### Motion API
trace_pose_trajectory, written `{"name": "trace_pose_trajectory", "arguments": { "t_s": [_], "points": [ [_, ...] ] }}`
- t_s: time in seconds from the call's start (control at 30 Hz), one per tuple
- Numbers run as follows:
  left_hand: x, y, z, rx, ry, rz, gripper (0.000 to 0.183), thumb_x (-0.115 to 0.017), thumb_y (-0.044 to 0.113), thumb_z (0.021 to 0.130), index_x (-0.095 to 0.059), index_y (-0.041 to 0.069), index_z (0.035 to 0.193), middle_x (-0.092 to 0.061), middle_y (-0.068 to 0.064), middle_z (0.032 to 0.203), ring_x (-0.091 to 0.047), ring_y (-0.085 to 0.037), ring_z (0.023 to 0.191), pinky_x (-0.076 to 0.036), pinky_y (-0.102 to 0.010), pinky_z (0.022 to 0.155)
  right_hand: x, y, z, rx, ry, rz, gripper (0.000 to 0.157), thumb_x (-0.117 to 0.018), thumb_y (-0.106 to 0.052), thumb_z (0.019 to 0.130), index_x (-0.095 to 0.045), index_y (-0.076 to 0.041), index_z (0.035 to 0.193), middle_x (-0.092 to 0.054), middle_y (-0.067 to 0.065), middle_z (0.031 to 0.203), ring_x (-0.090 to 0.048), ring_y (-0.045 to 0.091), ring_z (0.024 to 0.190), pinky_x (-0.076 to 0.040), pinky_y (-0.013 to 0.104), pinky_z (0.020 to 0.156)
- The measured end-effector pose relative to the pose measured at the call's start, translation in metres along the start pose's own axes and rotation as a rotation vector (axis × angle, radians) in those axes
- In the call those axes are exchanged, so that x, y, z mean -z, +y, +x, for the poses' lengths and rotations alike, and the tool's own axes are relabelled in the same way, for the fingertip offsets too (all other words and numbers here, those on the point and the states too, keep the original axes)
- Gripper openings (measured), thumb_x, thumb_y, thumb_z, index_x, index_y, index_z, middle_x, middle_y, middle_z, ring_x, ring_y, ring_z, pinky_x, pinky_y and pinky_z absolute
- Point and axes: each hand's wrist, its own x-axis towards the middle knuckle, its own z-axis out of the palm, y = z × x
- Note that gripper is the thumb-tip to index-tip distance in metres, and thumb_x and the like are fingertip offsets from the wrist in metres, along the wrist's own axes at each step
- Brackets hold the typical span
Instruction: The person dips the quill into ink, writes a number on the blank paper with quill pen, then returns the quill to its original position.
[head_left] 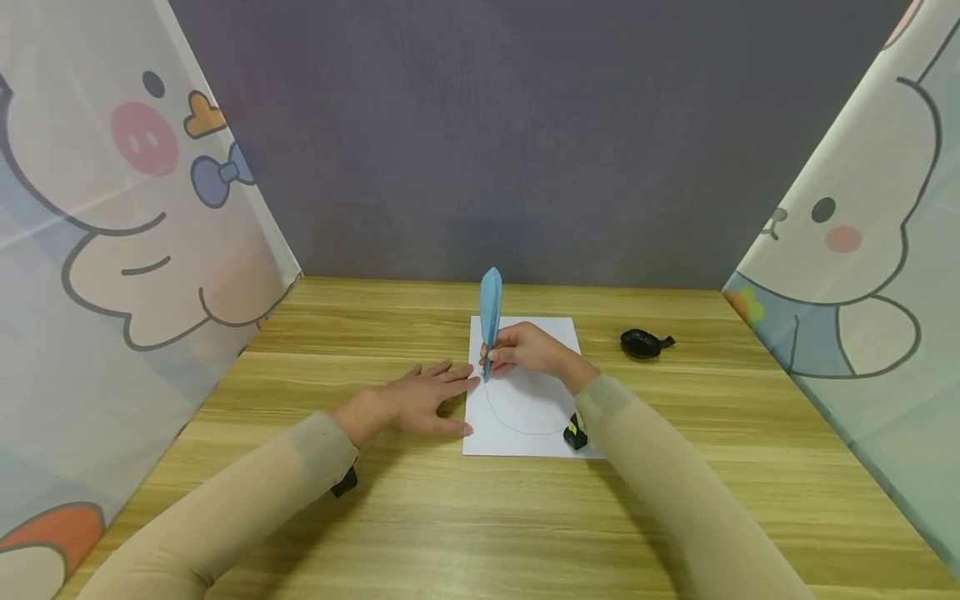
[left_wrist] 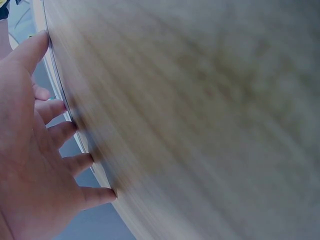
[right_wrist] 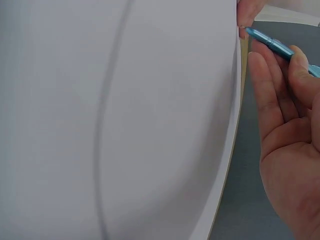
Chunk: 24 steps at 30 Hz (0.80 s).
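Observation:
My right hand pinches a blue feather pen over the white paper. The pen's tip meets the sheet near its left side, at the upper end of a thin curved line. In the right wrist view the metallic blue barrel lies between thumb and fingers, and the curved line looks large and blurred. My left hand lies with fingers spread at the paper's left edge, its fingertips touching the sheet or the wood beside it. In the left wrist view the spread fingers are seen edge-on against the tabletop.
A black, rounded object with a short tail sits on the wooden table to the right of the paper. Behind the table rises a dark grey panel. Cartoon-printed cloths hang at both sides.

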Motion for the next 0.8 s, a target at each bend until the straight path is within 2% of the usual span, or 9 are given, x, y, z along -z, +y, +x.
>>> {"name": "trace_pose_trajectory", "arguments": {
  "t_s": [0.2, 0.4, 0.6, 0.8],
  "points": [
    [-0.001, 0.0, 0.0, -0.003, -0.005, -0.004, 0.092, -0.057, 0.075, 0.103, -0.025, 0.03, 0.177, -0.014, 0.005, 0.186, -0.009, -0.038, 0.173, -0.011, -0.076, 0.133, 0.014, 0.001, -0.015, -0.009, 0.06, 0.032, 0.022, -0.065, -0.006, 0.11, -0.075, 0.007, 0.124, -0.08, 0.023, 0.123, -0.081, 0.024, 0.106, -0.067, 0.041, 0.095],
    [-0.002, -0.001, 0.0, -0.009, -0.006, -0.001, 0.092, -0.057, 0.075, 0.103, -0.024, 0.03, 0.177, -0.013, 0.004, 0.186, -0.007, -0.037, 0.173, -0.01, -0.076, 0.133, 0.032, 0.008, -0.036, -0.011, 0.111, 0.062, 0.024, -0.064, -0.005, 0.111, -0.072, 0.011, 0.127, -0.08, 0.024, 0.124, -0.081, 0.017, 0.104, -0.068, 0.039, 0.093],
    [-0.003, -0.001, -0.001, -0.017, -0.008, -0.001, 0.093, -0.056, 0.075, 0.104, -0.022, 0.031, 0.178, -0.01, 0.005, 0.187, -0.006, -0.037, 0.173, -0.008, -0.075, 0.134, 0.057, 0.017, -0.065, -0.057, 0.137, 0.066, 0.027, -0.061, -0.007, 0.113, -0.07, 0.01, 0.132, -0.077, 0.024, 0.13, -0.079, 0.016, 0.11, -0.066, 0.039, 0.097],
    [-0.004, -0.002, -0.001, -0.03, 0.003, 0.011, 0.092, -0.055, 0.075, 0.104, -0.023, 0.029, 0.178, -0.011, 0.004, 0.187, -0.006, -0.038, 0.173, -0.01, -0.076, 0.134, 0.081, 0.029, -0.095, -0.068, 0.18, 0.09, 0.031, -0.059, -0.007, 0.114, -0.066, 0.013, 0.136, -0.072, 0.032, 0.136, -0.08, 0.015, 0.109, -0.063, 0.046, 0.104]
  ]
}}
